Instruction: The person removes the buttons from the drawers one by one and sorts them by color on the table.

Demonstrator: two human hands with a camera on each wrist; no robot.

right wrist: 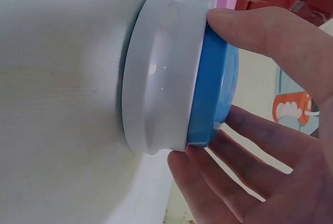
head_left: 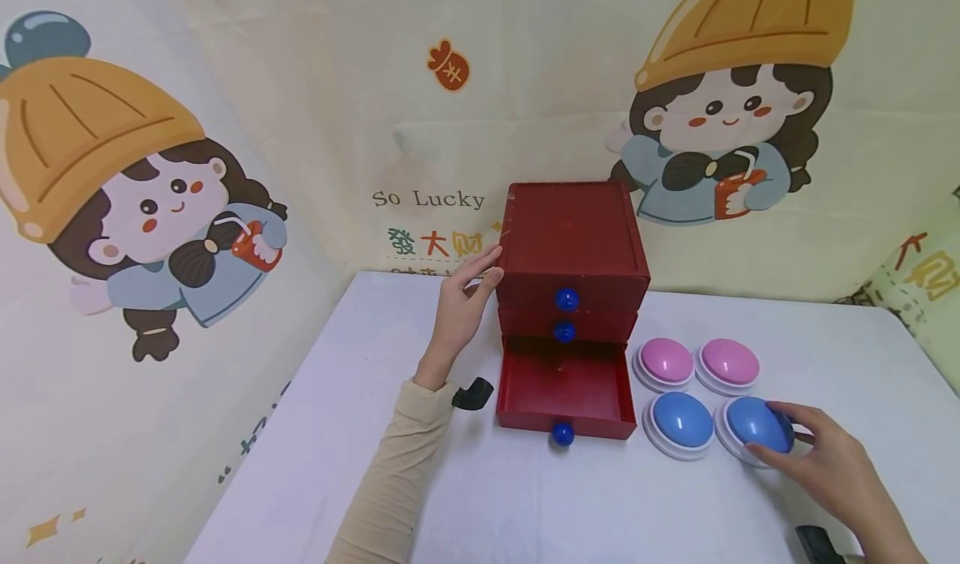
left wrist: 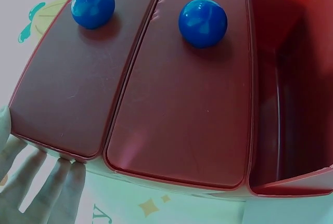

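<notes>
A dark red drawer cabinet (head_left: pixel 573 231) with blue ball knobs stands on the white table. Its bottom drawer (head_left: pixel 566 393) is pulled out, and no contents show in it. My left hand (head_left: pixel 459 310) rests against the cabinet's left side, fingers extended; in the left wrist view those fingers (left wrist: pixel 44 187) lie along its edge. At the right, my right hand (head_left: pixel 832 456) grips a round blue push button (head_left: pixel 759 424) on a white base. The right wrist view shows the thumb at one edge of the button (right wrist: pixel 216 83) and fingers at the opposite edge, with the base on the table.
Beside the gripped one sits another blue button (head_left: pixel 682 420). Two pink buttons (head_left: pixel 666 360) stand behind them, right of the cabinet. A printed cloth (head_left: pixel 337 114) hangs behind and left of the table (head_left: pixel 480 497).
</notes>
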